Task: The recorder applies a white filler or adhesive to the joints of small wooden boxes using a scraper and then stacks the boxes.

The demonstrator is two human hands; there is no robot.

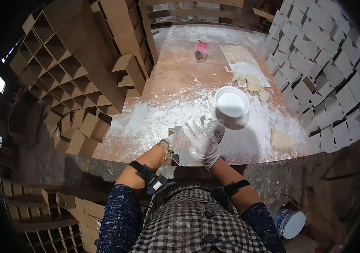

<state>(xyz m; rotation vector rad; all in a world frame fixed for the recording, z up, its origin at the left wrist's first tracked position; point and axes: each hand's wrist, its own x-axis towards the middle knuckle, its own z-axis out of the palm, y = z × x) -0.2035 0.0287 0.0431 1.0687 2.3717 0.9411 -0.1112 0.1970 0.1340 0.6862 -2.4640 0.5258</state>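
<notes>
My right hand [201, 137], in a white-smeared glove, lies with its fingers spread over a small pale cardboard box [185, 158] at the table's near edge. A dark, textured, rounded piece [218, 130] shows beside and partly beneath this hand; its kind I cannot make out. At the box's left side, my left hand [167, 146] closes on the box, with most of its fingers hidden. Just beyond my right hand stands a round white tub [232, 101] of white paste or liquid.
Brown cardboard boxes [72, 69] are stacked high on the left, and white-covered boxes [311, 55] on the right. A pink packet [201, 50] and pale sheets [247, 63] lie farther back on the white-smeared table [163, 80]. Below right stands a bucket [292, 223].
</notes>
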